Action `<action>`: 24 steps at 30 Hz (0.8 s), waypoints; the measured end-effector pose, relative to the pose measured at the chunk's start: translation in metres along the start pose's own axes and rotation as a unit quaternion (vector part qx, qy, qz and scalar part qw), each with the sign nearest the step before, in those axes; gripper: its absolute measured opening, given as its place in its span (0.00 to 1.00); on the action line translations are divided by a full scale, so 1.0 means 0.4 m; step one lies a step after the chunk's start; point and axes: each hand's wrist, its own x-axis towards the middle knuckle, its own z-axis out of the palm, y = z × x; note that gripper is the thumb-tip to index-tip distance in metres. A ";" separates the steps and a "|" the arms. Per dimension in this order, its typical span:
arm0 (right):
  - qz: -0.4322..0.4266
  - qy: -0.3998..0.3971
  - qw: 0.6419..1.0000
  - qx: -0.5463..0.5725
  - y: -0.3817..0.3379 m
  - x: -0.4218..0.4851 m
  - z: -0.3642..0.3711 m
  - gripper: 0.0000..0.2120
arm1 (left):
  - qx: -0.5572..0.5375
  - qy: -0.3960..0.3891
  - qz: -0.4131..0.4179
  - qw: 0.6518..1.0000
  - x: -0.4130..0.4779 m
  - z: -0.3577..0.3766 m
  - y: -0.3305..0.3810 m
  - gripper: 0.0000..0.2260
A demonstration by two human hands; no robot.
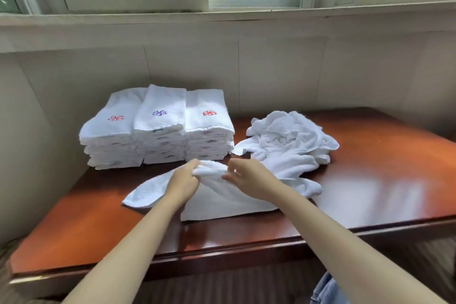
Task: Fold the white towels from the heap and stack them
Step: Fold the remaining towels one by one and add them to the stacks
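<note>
Head view: a white terry towel (pixel 222 198) is seen lying partly folded on the near middle of the desk (pixel 382 180), its top edge bunched and lifted. The bunch is gripped by the left hand (pixel 183 181), fingers curled round it. Just beside it, the same edge is pinched by the right hand (pixel 246 177), whose fingertips are blurred. One end of the towel is trailed to the left; the other is spread toward the heap (pixel 288 140), which is piled loose and crumpled at the right rear of the desk and touches the towel. Three stacks (pixel 160 140) of folded white towels are set side by side at the left rear, near the wall. A flower emblem (pixel 160 113) is stitched on each top towel: red on the left and right stacks, blue on the middle one. Small tags (pixel 158 130) are seen along the folded edges; their writing cannot be read. Counted: one towel in hand, one heap, three stacks, three emblems.
</note>
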 end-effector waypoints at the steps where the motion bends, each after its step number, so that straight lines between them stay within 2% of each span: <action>1: 0.008 -0.010 0.999 0.036 -0.002 -0.004 0.001 0.10 | -0.001 0.022 -0.002 1.000 0.004 -0.022 -0.001 0.10; 3: 0.029 -0.057 0.995 0.080 0.005 -0.007 0.004 0.17 | 0.020 0.034 -0.005 0.999 0.004 -0.055 0.003 0.10; 5: 0.058 -0.127 0.990 0.003 0.024 -0.002 0.019 0.24 | -0.007 0.035 -0.014 0.999 0.002 -0.066 0.005 0.12; 6: 0.072 -0.144 0.985 -0.065 0.036 0.003 0.030 0.21 | -0.025 0.038 -0.022 0.999 0.002 -0.067 0.004 0.12; 8: 0.102 -0.098 0.972 -0.189 0.067 0.006 0.045 0.12 | -0.041 0.061 -0.042 0.996 0.004 -0.064 -0.008 0.10; 10: 0.135 -0.008 0.951 -0.279 0.115 0.003 0.045 0.11 | -0.058 0.121 -0.081 0.988 0.006 -0.061 -0.038 0.12; 12: 0.143 0.043 0.940 -0.307 0.168 -0.002 0.028 0.09 | -0.061 0.187 -0.122 0.973 0.006 -0.067 -0.062 0.13; 14: 0.148 0.058 0.952 -0.261 0.203 -0.002 0.007 0.05 | -0.050 0.226 -0.139 0.963 0.011 -0.080 -0.065 0.13; 16: 0.162 0.082 0.967 -0.182 0.210 0.012 -0.010 0.07 | -0.034 0.253 -0.123 0.959 0.034 -0.102 -0.040 0.13; 19: 0.162 0.187 0.967 -0.053 0.165 0.074 -0.088 0.07 | -0.048 0.303 -0.078 0.949 0.100 -0.173 0.032 0.11; 22: 0.133 0.251 0.951 0.124 0.077 0.157 -0.205 0.14 | -0.114 0.355 -0.028 0.927 0.160 -0.271 0.105 0.09; 24: 0.111 0.233 0.917 0.303 0.009 0.188 -0.253 0.16 | -0.159 0.372 0.005 0.914 0.186 -0.324 0.138 0.08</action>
